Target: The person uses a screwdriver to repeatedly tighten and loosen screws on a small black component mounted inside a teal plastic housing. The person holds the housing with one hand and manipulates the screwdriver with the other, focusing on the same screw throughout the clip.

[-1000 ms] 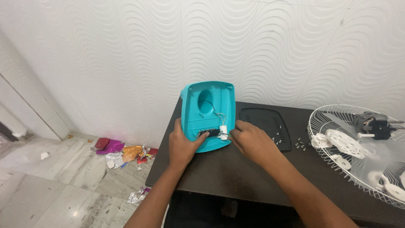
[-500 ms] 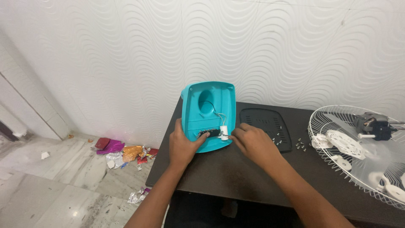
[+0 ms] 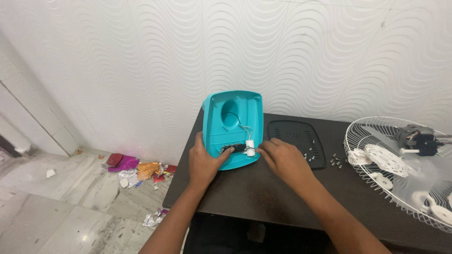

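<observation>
Teal plastic housing (image 3: 234,127) lies open-side up at the far left corner of the dark surface (image 3: 263,197), by the wall. Left hand (image 3: 203,162) grasps its near left edge, thumb inside. Right hand (image 3: 282,157) pinches at a small white cylinder part (image 3: 250,146) on wires. Black perforated panel (image 3: 295,140) just right; loose screws (image 3: 335,161) and white fan grille (image 3: 400,164) farther right.

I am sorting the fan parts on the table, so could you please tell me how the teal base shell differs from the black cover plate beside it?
The teal base shell is deep and hollow, with wires and a small white part inside; the black cover plate is flat. Both hands, left hand and right hand, touch the shell; the plate lies untouched. Both have similar rounded outlines and rest on the dark table.
</observation>
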